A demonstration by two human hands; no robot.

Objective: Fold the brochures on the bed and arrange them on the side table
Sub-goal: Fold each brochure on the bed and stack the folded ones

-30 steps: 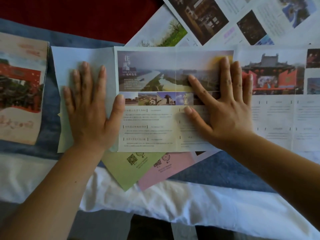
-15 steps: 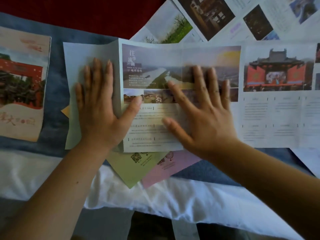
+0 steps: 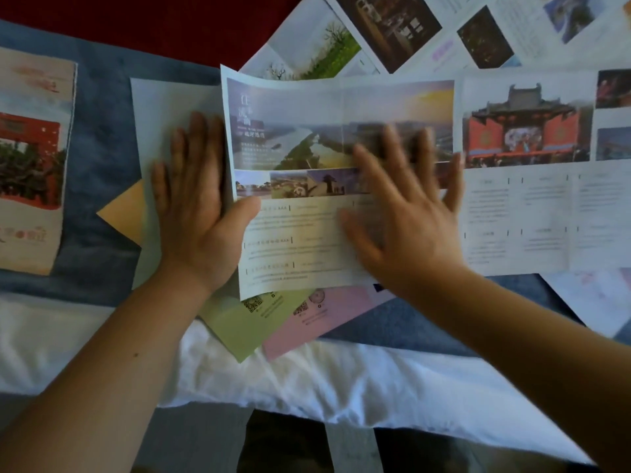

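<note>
Brochure (image 3: 300, 233) lifts at its edge beside our flat left hand (image 3: 194, 213) — our spread, empty right hand (image 3: 409, 227) slides nearer, likely starting the fold.

Long brochure (image 3: 300, 233) centre on bed (image 3: 102, 131), over smaller leaflets (image 3: 307, 319); folded brochure (image 3: 30, 165) left; more sheets (image 3: 392, 25) behind.

The left hand (image 3: 198, 213) and right hand (image 3: 409, 230) are bare. The left forearm (image 3: 112, 380) and right forearm (image 3: 532, 356) are bare to the frame edge. One small dark mole (image 3: 136, 355) marks the left forearm. Motion blur softens the right hand; fine surface detail cannot be read.
</note>
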